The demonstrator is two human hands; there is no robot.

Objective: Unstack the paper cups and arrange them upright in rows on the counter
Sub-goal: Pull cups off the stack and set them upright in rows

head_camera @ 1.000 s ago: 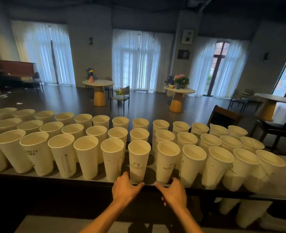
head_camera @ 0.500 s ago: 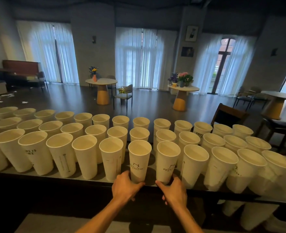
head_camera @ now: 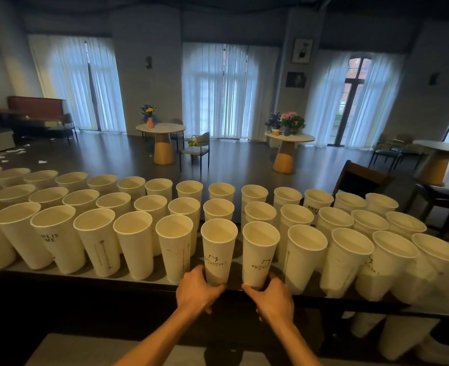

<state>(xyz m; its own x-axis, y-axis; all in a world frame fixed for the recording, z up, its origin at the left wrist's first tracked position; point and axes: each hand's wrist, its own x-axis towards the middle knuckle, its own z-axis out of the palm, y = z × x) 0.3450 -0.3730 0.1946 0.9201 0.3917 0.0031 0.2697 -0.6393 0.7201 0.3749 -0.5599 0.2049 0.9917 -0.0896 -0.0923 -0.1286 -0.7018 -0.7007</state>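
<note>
Two printed paper cups, the left cup [head_camera: 218, 250] and the right cup [head_camera: 259, 253], stood upright, mouths up, at the counter's [head_camera: 445, 294] near edge; the left hand [head_camera: 197, 289] gripped one base, the right hand [head_camera: 270, 298] the other, amid three rows of cups

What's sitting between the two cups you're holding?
Nothing: in the head view only a bare gap of counter edge separates the left-hand cup from the right-hand cup.
</note>
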